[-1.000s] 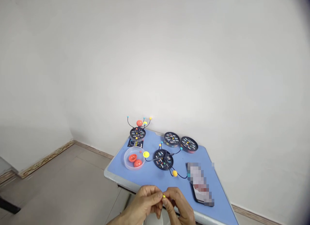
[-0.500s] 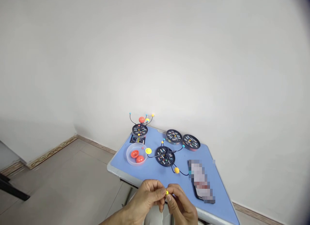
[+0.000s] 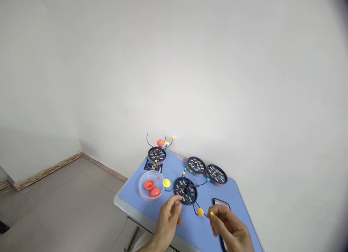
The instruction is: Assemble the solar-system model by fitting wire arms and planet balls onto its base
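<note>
My right hand (image 3: 230,228) pinches a small yellow bead (image 3: 211,213) between thumb and fingertip, over the right part of the table. My left hand (image 3: 168,219) is loosely curled, thumb and index apart, with nothing visible in it. Just beyond it stands a solar system model (image 3: 185,191) with a round black base and curved black arms. These arms carry an orange ball (image 3: 200,212), a yellow ringed disc (image 3: 166,183) and small blue and orange balls. One arm's end is hidden by my right hand.
A clear round tub (image 3: 140,188) holds two red half-spheres (image 3: 154,192). An assembled model (image 3: 157,155) stands behind on a dark card (image 3: 148,166). Two round black-topped boxes (image 3: 196,166) sit at the back. A phone (image 3: 221,202) lies partly under my right hand. The wall (image 3: 244,100) rises behind the table.
My hands have come apart from each other. The right has moved right with the yellow bead, and the left has let go of it and moved slightly left. The view has tilted slightly up.
</note>
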Tool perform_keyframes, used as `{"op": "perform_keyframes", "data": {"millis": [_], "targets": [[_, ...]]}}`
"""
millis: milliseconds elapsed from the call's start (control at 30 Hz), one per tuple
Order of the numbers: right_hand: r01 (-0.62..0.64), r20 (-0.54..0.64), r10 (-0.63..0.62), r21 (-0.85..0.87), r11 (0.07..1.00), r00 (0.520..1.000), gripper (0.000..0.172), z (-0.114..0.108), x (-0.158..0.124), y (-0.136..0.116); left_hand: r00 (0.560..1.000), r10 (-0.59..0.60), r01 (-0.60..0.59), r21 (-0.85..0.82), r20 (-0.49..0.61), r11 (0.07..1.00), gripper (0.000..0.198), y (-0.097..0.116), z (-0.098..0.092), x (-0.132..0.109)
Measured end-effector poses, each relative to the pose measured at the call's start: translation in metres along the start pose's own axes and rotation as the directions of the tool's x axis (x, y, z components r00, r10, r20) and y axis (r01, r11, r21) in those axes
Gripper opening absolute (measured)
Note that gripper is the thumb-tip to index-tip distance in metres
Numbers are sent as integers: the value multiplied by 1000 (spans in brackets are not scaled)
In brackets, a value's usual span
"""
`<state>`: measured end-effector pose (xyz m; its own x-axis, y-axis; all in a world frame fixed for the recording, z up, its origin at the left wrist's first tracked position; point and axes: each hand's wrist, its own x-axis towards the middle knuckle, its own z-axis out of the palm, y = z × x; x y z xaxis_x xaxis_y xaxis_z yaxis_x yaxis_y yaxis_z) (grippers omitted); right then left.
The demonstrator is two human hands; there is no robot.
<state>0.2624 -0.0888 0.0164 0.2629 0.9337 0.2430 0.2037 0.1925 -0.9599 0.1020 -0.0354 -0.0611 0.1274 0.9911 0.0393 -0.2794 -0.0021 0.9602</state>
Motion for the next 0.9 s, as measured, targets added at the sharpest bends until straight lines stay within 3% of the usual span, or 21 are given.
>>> {"op": "perform_keyframes", "data": {"millis": [133,267,500,700,900], "targets": [[-32,171,61,-167,985,983,22,-9,52,-4,997,70,-70,18,-10,997,64,-13,21,16],[-22,245,82,-240,971,966,15,-8,86,8,996,83,-84,49,12,995,58,-20,35,31],[-9,264,73,-237,972,962,15,-10,101,35,999,40,-42,70,32,997,49,-29,48,54],[-52,218,140,-366,929,966,17,-20,115,48,951,304,-283,234,-55,930,25,-51,41,46],[-43,263,155,-386,921,952,17,-19,121,50,943,329,-296,335,-44,895,27,-52,39,48]]}}
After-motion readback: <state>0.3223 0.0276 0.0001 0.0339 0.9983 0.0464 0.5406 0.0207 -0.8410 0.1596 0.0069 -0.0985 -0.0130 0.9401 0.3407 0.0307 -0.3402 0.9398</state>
